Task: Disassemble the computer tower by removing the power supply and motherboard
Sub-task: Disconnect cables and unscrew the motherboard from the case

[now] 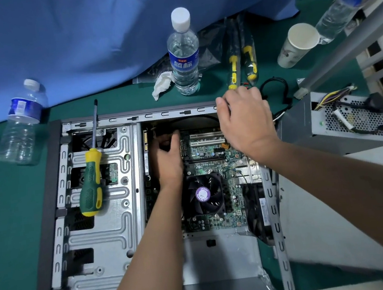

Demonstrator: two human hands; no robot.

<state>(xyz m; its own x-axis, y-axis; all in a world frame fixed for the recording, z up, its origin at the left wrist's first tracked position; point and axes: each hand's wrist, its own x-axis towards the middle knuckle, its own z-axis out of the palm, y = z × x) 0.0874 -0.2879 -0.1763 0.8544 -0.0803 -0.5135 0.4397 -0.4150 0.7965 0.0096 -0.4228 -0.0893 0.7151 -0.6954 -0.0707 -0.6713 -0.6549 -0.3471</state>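
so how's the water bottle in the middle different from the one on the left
The middle bottle stands upright on the green table, just beyond the case; the left bottle leans tilted against the blue cloth. The middle bottle holds water up to its neck; the left bottle looks almost empty. The middle bottle's blue label shows large white characters; the left bottle's shows fine print. Both are clear plastic with white caps.

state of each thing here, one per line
computer tower: on its side, open
motherboard: still inside the case
power supply: out of the case, beside it
green screwdriver: lying loose on the drive cage
middle water bottle: upright, capped
left bottle: tipped over, capped
paper cup: tilted, open
left hand: reaching inside the case
right hand: on the case's far edge
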